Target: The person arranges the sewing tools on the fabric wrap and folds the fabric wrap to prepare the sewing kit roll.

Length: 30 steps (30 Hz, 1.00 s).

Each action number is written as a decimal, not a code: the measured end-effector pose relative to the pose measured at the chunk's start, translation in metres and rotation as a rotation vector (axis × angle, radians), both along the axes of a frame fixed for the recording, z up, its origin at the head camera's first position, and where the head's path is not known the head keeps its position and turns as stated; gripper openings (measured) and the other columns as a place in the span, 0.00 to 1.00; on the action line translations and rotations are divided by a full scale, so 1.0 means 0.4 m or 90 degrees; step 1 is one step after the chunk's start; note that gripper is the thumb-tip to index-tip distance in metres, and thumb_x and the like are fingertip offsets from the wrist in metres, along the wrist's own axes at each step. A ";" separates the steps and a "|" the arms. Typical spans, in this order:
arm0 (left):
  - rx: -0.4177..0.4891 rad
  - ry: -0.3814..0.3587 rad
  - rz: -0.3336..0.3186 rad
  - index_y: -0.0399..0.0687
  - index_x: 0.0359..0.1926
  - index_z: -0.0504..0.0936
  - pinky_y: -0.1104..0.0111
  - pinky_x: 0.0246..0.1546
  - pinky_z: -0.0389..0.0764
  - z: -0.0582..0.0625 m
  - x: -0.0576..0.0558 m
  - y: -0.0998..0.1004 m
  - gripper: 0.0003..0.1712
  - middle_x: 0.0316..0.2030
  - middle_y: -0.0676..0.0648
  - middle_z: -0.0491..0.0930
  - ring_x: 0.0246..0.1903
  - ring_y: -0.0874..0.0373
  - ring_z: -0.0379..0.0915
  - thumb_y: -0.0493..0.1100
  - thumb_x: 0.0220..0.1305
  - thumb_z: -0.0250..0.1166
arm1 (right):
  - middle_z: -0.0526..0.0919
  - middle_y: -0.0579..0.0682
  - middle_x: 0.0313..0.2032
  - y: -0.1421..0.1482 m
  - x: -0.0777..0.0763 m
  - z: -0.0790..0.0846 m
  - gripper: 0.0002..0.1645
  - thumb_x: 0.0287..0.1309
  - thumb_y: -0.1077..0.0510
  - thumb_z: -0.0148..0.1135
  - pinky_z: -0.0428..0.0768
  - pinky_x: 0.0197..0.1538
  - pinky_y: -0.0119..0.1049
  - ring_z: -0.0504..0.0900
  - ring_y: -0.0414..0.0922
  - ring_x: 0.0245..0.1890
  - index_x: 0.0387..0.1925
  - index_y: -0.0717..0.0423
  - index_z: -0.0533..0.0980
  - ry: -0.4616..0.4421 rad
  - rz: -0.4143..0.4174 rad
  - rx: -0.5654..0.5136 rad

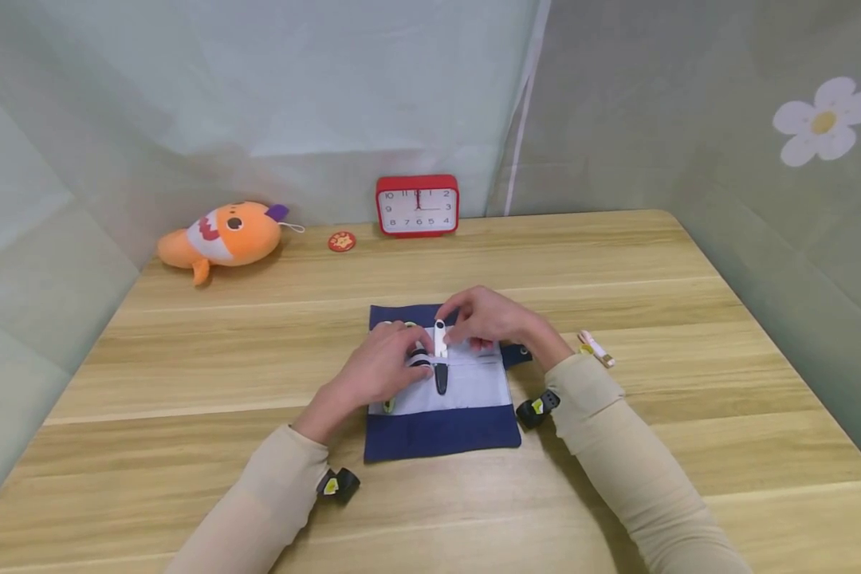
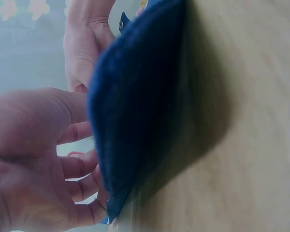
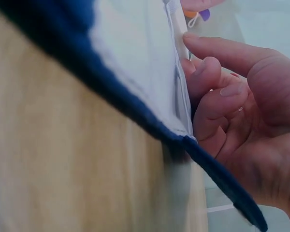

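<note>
A navy fabric pouch [image 1: 441, 430] with a pale lining lies unfolded on the table, a white elastic band [image 1: 473, 360] across its middle. My right hand [image 1: 489, 315] pinches the white end of a slim white-and-black tool [image 1: 441, 379], which has a hole at its top and passes under the band. Close to its left, my left hand [image 1: 382, 363] has thumb and forefinger on either side of a black item with white stripes [image 1: 420, 359]; whether they grip it is unclear. Part of a yellow-green item [image 1: 388, 406] shows beneath that hand. The pouch's edge hides the left fingertips in the left wrist view.
A small pink-and-white item with a yellow part [image 1: 597, 348] lies right of the pouch, beyond its snap tab [image 1: 515, 354]. Along the back are an orange plush shark [image 1: 240, 233], a round red badge [image 1: 341, 241] and a red clock [image 1: 418, 206].
</note>
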<state>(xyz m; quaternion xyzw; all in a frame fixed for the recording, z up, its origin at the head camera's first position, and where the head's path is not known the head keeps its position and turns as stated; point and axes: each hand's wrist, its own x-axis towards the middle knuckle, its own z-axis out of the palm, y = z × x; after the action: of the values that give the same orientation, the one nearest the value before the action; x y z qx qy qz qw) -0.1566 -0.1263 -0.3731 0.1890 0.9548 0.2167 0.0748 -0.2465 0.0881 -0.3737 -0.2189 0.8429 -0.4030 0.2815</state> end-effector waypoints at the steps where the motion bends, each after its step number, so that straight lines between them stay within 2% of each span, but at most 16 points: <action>1: -0.001 0.001 0.000 0.53 0.49 0.85 0.57 0.48 0.71 -0.001 -0.001 0.000 0.13 0.39 0.46 0.79 0.45 0.48 0.70 0.46 0.66 0.75 | 0.77 0.49 0.19 0.000 0.001 0.000 0.24 0.64 0.60 0.73 0.70 0.22 0.34 0.71 0.41 0.15 0.61 0.53 0.81 0.001 0.004 0.001; 10: -0.001 -0.004 0.005 0.53 0.49 0.84 0.58 0.47 0.72 -0.001 0.000 0.001 0.13 0.39 0.47 0.79 0.45 0.49 0.70 0.48 0.66 0.75 | 0.81 0.48 0.23 0.000 0.010 0.001 0.17 0.63 0.60 0.74 0.70 0.22 0.33 0.72 0.41 0.16 0.53 0.55 0.83 -0.003 0.033 -0.001; 18: 0.003 0.008 -0.001 0.52 0.48 0.84 0.55 0.52 0.72 -0.002 0.001 0.001 0.14 0.38 0.47 0.78 0.45 0.48 0.70 0.47 0.65 0.76 | 0.81 0.48 0.25 -0.001 0.014 0.005 0.17 0.62 0.60 0.74 0.70 0.22 0.33 0.72 0.41 0.16 0.52 0.55 0.82 0.000 0.032 -0.002; 30: -0.001 0.002 0.000 0.52 0.50 0.84 0.55 0.51 0.72 -0.002 -0.003 -0.002 0.14 0.38 0.47 0.79 0.46 0.48 0.70 0.48 0.66 0.75 | 0.82 0.48 0.25 -0.002 0.013 0.004 0.17 0.61 0.62 0.74 0.70 0.22 0.33 0.73 0.41 0.16 0.52 0.56 0.82 -0.008 0.042 -0.013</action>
<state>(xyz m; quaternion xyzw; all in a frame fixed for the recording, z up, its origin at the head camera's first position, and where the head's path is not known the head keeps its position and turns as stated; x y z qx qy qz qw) -0.1576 -0.1270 -0.3739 0.1894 0.9551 0.2158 0.0731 -0.2414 0.0873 -0.3721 -0.2471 0.8291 -0.4037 0.2978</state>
